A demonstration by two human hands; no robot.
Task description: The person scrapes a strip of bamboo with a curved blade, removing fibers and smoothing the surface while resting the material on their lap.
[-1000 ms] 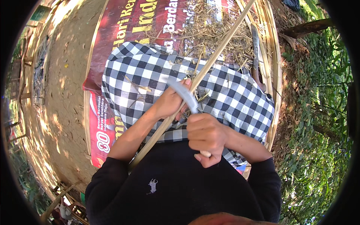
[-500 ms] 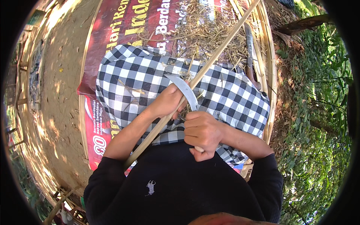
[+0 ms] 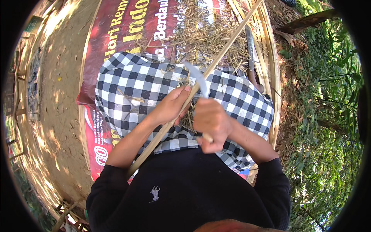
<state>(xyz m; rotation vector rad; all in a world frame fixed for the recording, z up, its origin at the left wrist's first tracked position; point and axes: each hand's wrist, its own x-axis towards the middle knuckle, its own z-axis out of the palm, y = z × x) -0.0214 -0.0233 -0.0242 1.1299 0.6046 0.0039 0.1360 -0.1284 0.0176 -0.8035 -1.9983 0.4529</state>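
A long pale strip of split bamboo (image 3: 228, 45) runs slantwise from beside my left upper arm to the top edge of the view. My left hand (image 3: 174, 103) is closed around it over my lap, thumb along its upper side. In my right hand (image 3: 210, 123) is a sickle (image 3: 200, 79) with a curved grey blade, its wooden handle end poking out below the fist. The blade, slightly blurred, lies across the strip just beyond my left hand. Black-and-white checked cloth (image 3: 131, 83) covers my legs, with some shavings on it.
Thin curled shavings (image 3: 216, 34) litter a red printed banner (image 3: 104, 50) ahead of me. A large knife (image 3: 251, 58) with a dark blade lies at the right, beside several pale bamboo strips (image 3: 266, 50). Bare earth (image 3: 62, 108) stretches left; green plants (image 3: 328, 108) grow at right.
My right hand has pushed the sickle forward and slightly right along the strip. My left hand stays closed on the strip. The whole view has shifted a little.
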